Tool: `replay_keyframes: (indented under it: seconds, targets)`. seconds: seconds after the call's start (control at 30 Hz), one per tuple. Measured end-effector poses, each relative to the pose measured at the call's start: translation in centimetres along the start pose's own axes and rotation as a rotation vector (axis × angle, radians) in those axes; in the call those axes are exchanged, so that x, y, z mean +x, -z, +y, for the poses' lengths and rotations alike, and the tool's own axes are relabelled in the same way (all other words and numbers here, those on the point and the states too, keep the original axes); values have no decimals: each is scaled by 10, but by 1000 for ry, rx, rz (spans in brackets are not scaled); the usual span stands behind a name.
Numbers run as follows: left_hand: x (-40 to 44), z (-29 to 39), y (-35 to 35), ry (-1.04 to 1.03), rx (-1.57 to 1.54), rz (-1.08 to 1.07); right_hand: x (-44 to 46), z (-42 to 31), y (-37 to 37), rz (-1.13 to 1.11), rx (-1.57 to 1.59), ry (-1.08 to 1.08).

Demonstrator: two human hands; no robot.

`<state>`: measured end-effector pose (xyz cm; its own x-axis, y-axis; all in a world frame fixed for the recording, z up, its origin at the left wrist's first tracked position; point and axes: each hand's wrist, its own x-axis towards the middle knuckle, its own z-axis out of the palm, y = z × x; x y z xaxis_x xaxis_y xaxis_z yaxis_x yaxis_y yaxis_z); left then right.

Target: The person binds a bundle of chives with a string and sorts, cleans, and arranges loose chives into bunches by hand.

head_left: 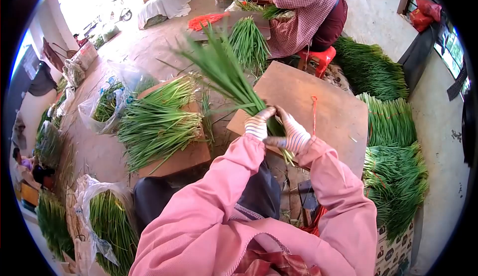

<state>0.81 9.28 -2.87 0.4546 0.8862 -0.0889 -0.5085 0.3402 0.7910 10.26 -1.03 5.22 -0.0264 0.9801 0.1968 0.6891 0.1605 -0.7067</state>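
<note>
A bunch of long green leafy stalks [233, 79] is held above the near edge of a brown board [318, 97], its leaves fanning up and to the left, blurred at the tips. My left hand [260, 122], in a striped glove, is closed round the stalks. On their right side my right hand [293, 132], gloved alike, has its fingers wrapped against the lower part of the bunch. Pale stalk ends show below the hands. A red tie [314, 114] lies on the board.
Loose stalks [162, 121] lie on a board at the left, beside plastic bags [99, 111]. Tied bundles [391, 166] are stacked at the right. A co-worker [311, 17] sits on a red stool [322, 59] beyond the board. More bagged stalks [110, 221] stand at lower left.
</note>
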Motion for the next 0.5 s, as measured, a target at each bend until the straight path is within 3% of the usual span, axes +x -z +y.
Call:
replay_keyframes:
  seconds: [0.03,0.17,0.23,0.27,0.4,0.43,0.5]
  targets:
    - [-45,52,-45,60,-295,192,-4,-6,3,-22,-64,-28]
    - [-18,48,-37,38,-514,93,-19,-20,26,33,-340,80]
    - [-32,53,-63,131,-652,23,-22,-17,37,-1,-386,-128]
    - [-27,46,-71,193,-699,74,-23,-2,41,83,-379,-63]
    - [-12,24,-105,243,-657,23,-25,38,83,59,-590,-69]
    - [10,-3,-95,424,-666,-19,-26,49,91,44,-647,-107]
    - [5,-30,-84,548,-553,-95,-32,62,101,-85,-685,-333]
